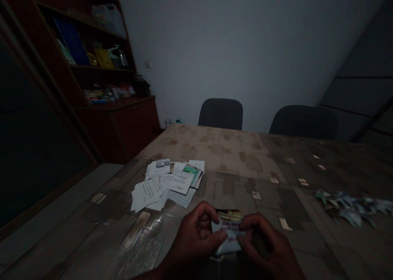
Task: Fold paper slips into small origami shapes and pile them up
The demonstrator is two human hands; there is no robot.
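Observation:
Near the table's front edge, a small printed paper (229, 240) is held between my two hands. It is pale with rows of red print, and a dark and yellow picture shows along its top edge; it looks folded, though the dim light hides the layers. My left hand (201, 231) pinches its left side, thumb over the front. On the right side, my right hand (264, 241) grips it between thumb and fingers. Ahead and to the left lies a loose pile of printed cards (181, 183), mostly white, with a green one among them.
Crumpled or folded papers (353, 206) lie in a heap at the right of the patterned table (227, 153). Two dark chairs (220, 113) stand along the far side. A wooden cabinet (123, 124) with loaded shelves rises at the back left.

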